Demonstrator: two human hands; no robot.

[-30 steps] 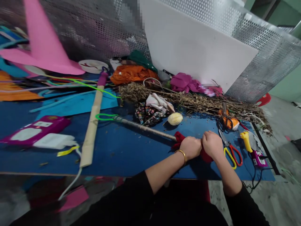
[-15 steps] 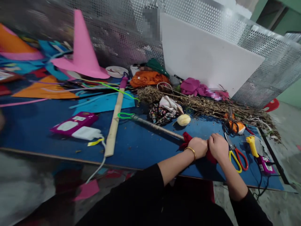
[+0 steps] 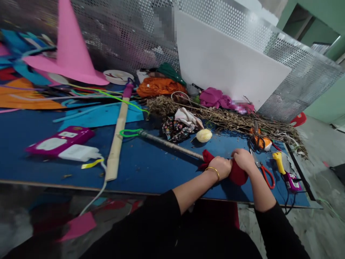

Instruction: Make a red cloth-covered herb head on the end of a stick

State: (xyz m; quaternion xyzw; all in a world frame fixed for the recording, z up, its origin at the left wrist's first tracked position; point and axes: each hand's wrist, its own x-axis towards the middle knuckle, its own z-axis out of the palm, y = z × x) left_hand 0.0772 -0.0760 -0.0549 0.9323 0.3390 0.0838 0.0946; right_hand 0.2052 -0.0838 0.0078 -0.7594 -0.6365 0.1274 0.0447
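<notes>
A thin wrapped stick [image 3: 172, 145] with a green loop [image 3: 130, 133] at its far end lies slantwise on the blue table. Dark red cloth [image 3: 238, 174] surrounds its near end, bunching out on both sides of my left hand [image 3: 221, 167]. That hand, with a gold bangle at the wrist, is closed round the cloth. Close beside it, my right hand [image 3: 244, 160] pinches the cloth's upper edge, fingers curled. What lies under the fingers is hidden. Red-handled scissors [image 3: 267, 177] rest just right of my right hand, partly behind the forearm.
A bamboo piece [image 3: 117, 140] and a purple power strip [image 3: 61, 141] lie left. Dried stalks [image 3: 229, 120], a yarn ball [image 3: 204, 135] and patterned cloth [image 3: 178, 129] sit behind the stick. Dark scissors [image 3: 257, 140] and a yellow-handled glue gun [image 3: 279, 162] lie right. A pink cone hat [image 3: 71, 46] stands back left.
The view has swung right, so things sit further left. More red cloth shows between my hands, and my right hand has tilted upward at its edge. Both hands keep their hold.
</notes>
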